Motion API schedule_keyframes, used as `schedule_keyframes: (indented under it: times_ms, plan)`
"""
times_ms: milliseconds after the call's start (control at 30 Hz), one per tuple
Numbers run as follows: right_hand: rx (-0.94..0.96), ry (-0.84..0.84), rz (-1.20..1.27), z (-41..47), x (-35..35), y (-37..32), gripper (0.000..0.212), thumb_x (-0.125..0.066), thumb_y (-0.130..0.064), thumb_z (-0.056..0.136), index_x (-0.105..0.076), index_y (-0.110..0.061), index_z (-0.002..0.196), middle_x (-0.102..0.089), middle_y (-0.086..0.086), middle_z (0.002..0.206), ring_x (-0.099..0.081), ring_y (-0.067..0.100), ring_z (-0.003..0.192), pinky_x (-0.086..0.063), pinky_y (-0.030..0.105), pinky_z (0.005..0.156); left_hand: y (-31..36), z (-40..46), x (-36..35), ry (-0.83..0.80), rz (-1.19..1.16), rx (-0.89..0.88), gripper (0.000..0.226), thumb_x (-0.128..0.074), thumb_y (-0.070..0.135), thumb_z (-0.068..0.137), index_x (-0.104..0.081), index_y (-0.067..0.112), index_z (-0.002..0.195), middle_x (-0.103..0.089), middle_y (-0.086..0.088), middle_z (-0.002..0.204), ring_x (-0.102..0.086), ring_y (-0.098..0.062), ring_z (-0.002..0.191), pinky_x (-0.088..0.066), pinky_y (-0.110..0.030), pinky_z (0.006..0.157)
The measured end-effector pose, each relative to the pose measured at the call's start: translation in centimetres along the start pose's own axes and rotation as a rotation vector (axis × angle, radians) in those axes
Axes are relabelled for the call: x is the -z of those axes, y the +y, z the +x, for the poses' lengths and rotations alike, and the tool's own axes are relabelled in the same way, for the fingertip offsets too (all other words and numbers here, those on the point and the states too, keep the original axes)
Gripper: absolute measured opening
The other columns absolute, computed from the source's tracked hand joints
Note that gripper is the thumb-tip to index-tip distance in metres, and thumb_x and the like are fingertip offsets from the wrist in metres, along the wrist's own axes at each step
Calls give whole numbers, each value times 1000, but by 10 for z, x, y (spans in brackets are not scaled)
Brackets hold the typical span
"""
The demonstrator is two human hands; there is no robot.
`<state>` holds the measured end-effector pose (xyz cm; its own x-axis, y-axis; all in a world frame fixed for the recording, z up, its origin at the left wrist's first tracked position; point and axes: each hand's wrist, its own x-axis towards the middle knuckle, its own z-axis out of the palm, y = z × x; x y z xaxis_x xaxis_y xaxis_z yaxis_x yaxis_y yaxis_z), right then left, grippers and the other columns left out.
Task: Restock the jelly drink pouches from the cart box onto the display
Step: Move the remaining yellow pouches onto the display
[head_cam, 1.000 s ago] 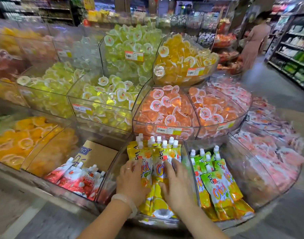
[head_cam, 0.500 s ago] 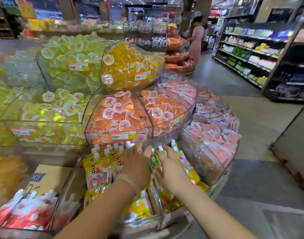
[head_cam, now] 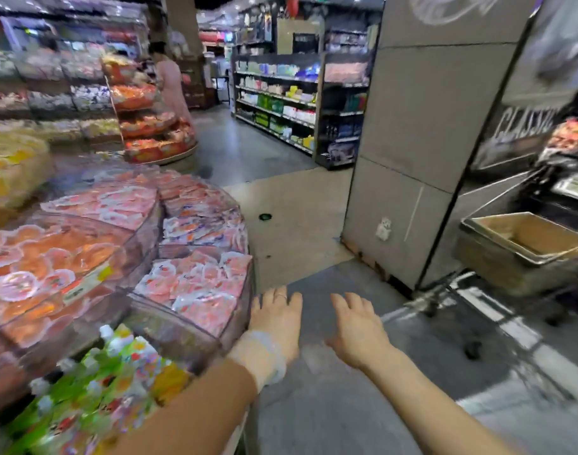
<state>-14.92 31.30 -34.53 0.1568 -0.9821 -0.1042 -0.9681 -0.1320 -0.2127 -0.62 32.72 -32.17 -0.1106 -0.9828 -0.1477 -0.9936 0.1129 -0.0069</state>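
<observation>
Head view: I am holding both hands, left hand (head_cam: pixel 276 318) and right hand (head_cam: pixel 358 333), spread and empty beyond the display (head_cam: pixel 189 338) edge; pouches (head_cam: pixel 117 385) are sitting stocked, cart box (head_cam: pixel 527 239) awaiting another load.

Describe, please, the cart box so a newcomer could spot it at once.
Look right of the tall grey pillar, at the wire cart by the frame's right edge. The cart box sits on top: open brown cardboard, the only plain box among colourful stock.
</observation>
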Motion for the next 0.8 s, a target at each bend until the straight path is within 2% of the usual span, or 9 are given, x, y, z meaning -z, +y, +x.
schedule_keyframes:
  times_ms: [133, 333, 467, 800]
  plan:
    - [-158, 12, 5, 3, 17, 88, 73, -61, -30, 86, -21, -16, 145, -26, 10, 147, -25, 32, 136, -32, 39, 107, 77, 53, 0, -35, 17, -134, 88, -68, 21, 81, -12, 15, 148, -12, -14, 154, -12, -33, 143, -16, -45, 117]
    - [-373, -6, 40, 9, 29, 195, 73, -61, -39, 87, -20, -17, 144, -25, 9, 148, -25, 32, 136, -35, 41, 107, 175, 118, -4, -97, 32, -317, 91, -69, 24, 81, -9, 18, 149, -9, -14, 155, -9, -33, 143, -15, -44, 116]
    - [-486, -30, 75, 28, 29, 255, 75, -60, -36, 88, -17, -18, 147, -21, 10, 149, -22, 32, 136, -33, 42, 107, 227, 169, -8, -143, 59, -423, 91, -69, 23, 82, -8, 18, 149, -8, -14, 155, -10, -34, 143, -17, -44, 115]
    - [-637, 12, 64, 160, 76, 399, 63, -60, -25, 87, -27, -17, 140, -31, 10, 141, -30, 34, 131, -37, 40, 103, 344, 370, 15, -134, 73, -585, 85, -65, 20, 84, -10, 20, 149, -17, -12, 151, -14, -32, 141, -21, -43, 114]
